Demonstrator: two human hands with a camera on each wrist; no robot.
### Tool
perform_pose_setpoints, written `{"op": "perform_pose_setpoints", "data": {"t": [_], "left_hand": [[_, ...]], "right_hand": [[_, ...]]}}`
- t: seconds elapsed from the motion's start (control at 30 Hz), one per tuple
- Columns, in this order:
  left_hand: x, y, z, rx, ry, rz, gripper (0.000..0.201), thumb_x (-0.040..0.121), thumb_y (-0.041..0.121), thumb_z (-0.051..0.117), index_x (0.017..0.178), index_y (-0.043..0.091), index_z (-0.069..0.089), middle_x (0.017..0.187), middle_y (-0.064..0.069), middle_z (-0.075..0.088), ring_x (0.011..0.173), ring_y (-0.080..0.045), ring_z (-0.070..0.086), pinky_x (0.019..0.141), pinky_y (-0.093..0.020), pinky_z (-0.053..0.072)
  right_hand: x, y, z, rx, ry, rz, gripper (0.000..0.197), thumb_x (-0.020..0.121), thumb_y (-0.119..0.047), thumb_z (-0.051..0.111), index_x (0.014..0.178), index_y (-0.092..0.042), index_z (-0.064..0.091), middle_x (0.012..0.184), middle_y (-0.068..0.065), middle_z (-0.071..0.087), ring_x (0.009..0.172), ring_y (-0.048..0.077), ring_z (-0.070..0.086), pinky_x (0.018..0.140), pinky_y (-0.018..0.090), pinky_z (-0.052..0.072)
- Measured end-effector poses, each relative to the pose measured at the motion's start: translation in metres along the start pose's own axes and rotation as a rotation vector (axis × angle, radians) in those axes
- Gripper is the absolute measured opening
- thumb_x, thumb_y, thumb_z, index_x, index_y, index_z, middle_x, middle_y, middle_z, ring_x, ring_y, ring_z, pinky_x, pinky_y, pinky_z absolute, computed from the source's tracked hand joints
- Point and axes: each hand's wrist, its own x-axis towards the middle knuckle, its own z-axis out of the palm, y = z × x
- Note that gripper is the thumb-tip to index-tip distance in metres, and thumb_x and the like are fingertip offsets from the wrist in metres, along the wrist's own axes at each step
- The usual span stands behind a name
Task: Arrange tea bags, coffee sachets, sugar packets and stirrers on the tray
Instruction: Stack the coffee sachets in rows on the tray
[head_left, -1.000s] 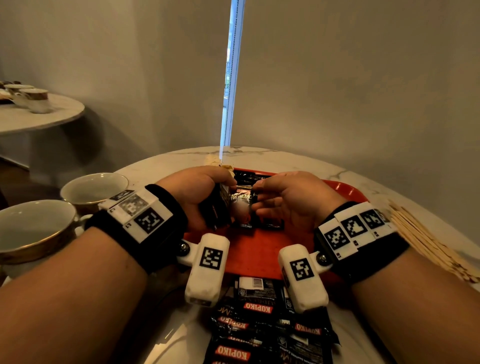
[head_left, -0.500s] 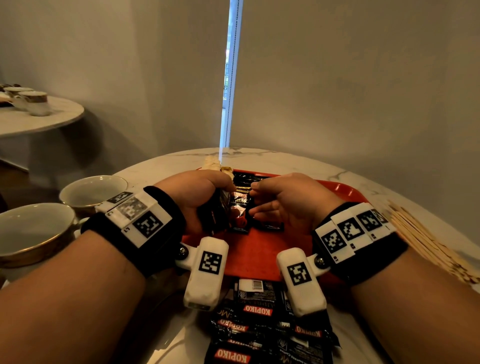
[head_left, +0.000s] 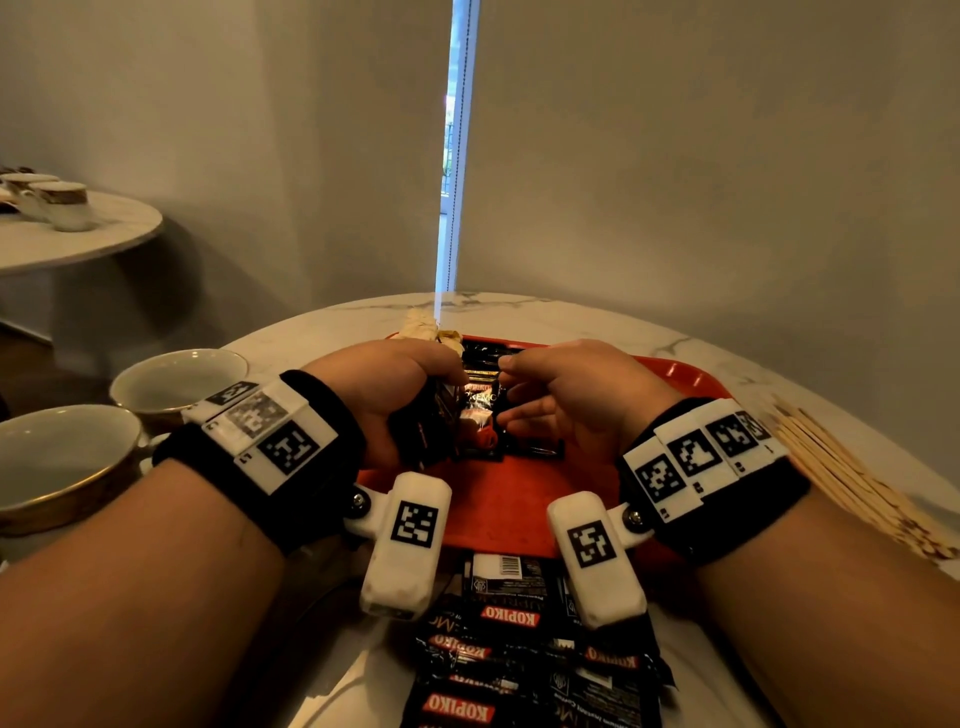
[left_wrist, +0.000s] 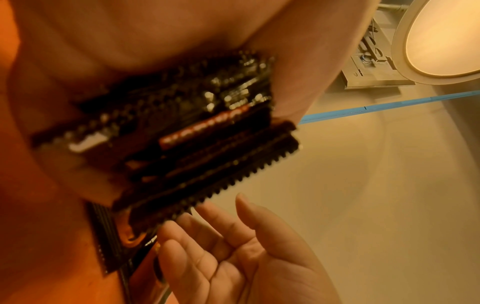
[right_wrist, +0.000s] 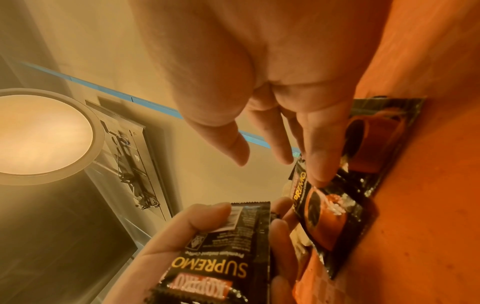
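My left hand (head_left: 441, 382) hovers over the red tray (head_left: 498, 509) and grips a stack of black Kopiko coffee sachets (head_left: 428, 415) on edge, thumb on top. The left wrist view shows the stack (left_wrist: 187, 131) fanned out in that grip, and the right wrist view shows it (right_wrist: 233, 246) under the thumb. My right hand (head_left: 506, 397) is beside it with straight fingers. One fingertip (right_wrist: 319, 176) touches a sachet lying on the tray (right_wrist: 324, 218). A few sachets (head_left: 480, 415) lie flat on the tray between both hands.
A loose pile of Kopiko sachets (head_left: 530, 654) lies on the marble table in front of the tray. Wooden stirrers (head_left: 841, 467) lie to the right, two cups (head_left: 176, 374) (head_left: 57, 462) to the left. Pale packets (head_left: 421, 327) sit at the tray's far left corner.
My right hand pinched a sachet beside the stack, lowered it onto the tray and let go; its fingers are now spread. The left hand keeps its grip on the stack.
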Motion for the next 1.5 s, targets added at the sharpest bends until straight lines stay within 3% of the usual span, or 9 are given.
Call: {"op": "perform_pose_setpoints", "data": {"t": [0.53,0.67,0.77,0.87,1.0,1.17,1.33,1.4,1.5], "left_hand": [[-0.001,0.004,-0.003,-0.096,0.032,0.105,0.018,0.094,0.011,0.051,0.106,0.000,0.058,0.066,-0.017,0.065,0.052,-0.023,0.065,0.048,-0.033,0.055],[0.003,0.005,-0.007,-0.218,0.006,0.205,0.031,0.095,0.016,0.050,0.123,0.008,0.058,0.094,-0.017,0.064,0.076,-0.026,0.066,0.068,-0.037,0.057],[0.001,0.004,-0.006,-0.201,-0.042,0.197,0.036,0.096,0.026,0.050,0.128,0.011,0.058,0.109,-0.019,0.069,0.085,-0.030,0.071,0.067,-0.043,0.061],[0.000,0.004,-0.003,-0.237,-0.085,0.226,0.041,0.098,0.028,0.048,0.133,0.008,0.057,0.112,-0.019,0.071,0.087,-0.029,0.072,0.071,-0.039,0.061],[-0.004,0.003,0.002,-0.278,-0.150,0.264,0.031,0.100,0.027,0.046,0.118,0.009,0.062,0.093,-0.015,0.074,0.073,-0.024,0.073,0.060,-0.032,0.060],[-0.005,0.001,0.003,-0.249,-0.210,0.256,0.051,0.094,0.030,0.051,0.141,0.011,0.053,0.124,-0.016,0.068,0.097,-0.025,0.070,0.071,-0.032,0.059],[-0.002,0.002,0.002,-0.243,-0.200,0.261,0.049,0.095,0.031,0.048,0.137,0.008,0.056,0.116,-0.015,0.069,0.086,-0.023,0.068,0.068,-0.031,0.058],[-0.001,0.001,0.002,-0.242,-0.195,0.239,0.047,0.097,0.033,0.047,0.135,0.009,0.058,0.109,-0.013,0.069,0.084,-0.022,0.066,0.072,-0.033,0.055],[0.000,0.000,0.003,-0.251,-0.235,0.206,0.039,0.094,0.037,0.048,0.119,0.012,0.064,0.082,-0.007,0.071,0.065,-0.017,0.068,0.059,-0.027,0.057]], "right_hand": [[-0.003,-0.003,-0.008,-0.007,0.019,-0.036,0.027,0.093,-0.020,0.067,0.109,0.001,0.060,0.105,0.022,0.061,0.072,0.028,0.069,0.065,0.036,0.059],[-0.006,-0.011,-0.015,0.031,-0.014,-0.105,0.019,0.094,-0.019,0.065,0.104,-0.004,0.061,0.092,0.015,0.059,0.062,0.020,0.062,0.055,0.031,0.054],[-0.015,-0.019,-0.018,0.038,-0.081,-0.221,0.010,0.094,-0.009,0.061,0.104,-0.007,0.064,0.081,0.008,0.061,0.061,0.017,0.058,0.052,0.027,0.048],[-0.022,-0.024,-0.026,-0.067,-0.172,-0.370,0.033,0.086,0.008,0.060,0.101,-0.018,0.073,0.093,0.006,0.064,0.078,0.020,0.062,0.063,0.031,0.051],[-0.026,-0.021,-0.026,-0.190,-0.291,-0.459,0.056,0.071,0.009,0.063,0.108,-0.031,0.076,0.122,0.011,0.065,0.107,0.028,0.067,0.095,0.054,0.054],[-0.029,-0.019,-0.026,-0.137,-0.345,-0.496,0.048,0.079,0.022,0.060,0.102,-0.017,0.074,0.084,0.004,0.076,0.081,0.016,0.073,0.074,0.027,0.057],[-0.024,-0.018,-0.026,-0.170,-0.327,-0.535,0.037,0.075,0.009,0.073,0.094,-0.022,0.080,0.105,0.020,0.073,0.106,0.035,0.069,0.097,0.047,0.054],[-0.023,-0.018,-0.027,-0.173,-0.308,-0.551,0.032,0.079,0.007,0.073,0.096,-0.018,0.079,0.103,0.014,0.074,0.104,0.030,0.070,0.098,0.044,0.054],[-0.023,-0.019,-0.027,-0.140,-0.272,-0.567,0.020,0.083,0.001,0.071,0.094,-0.014,0.078,0.099,0.010,0.075,0.096,0.024,0.071,0.090,0.037,0.056]]}}
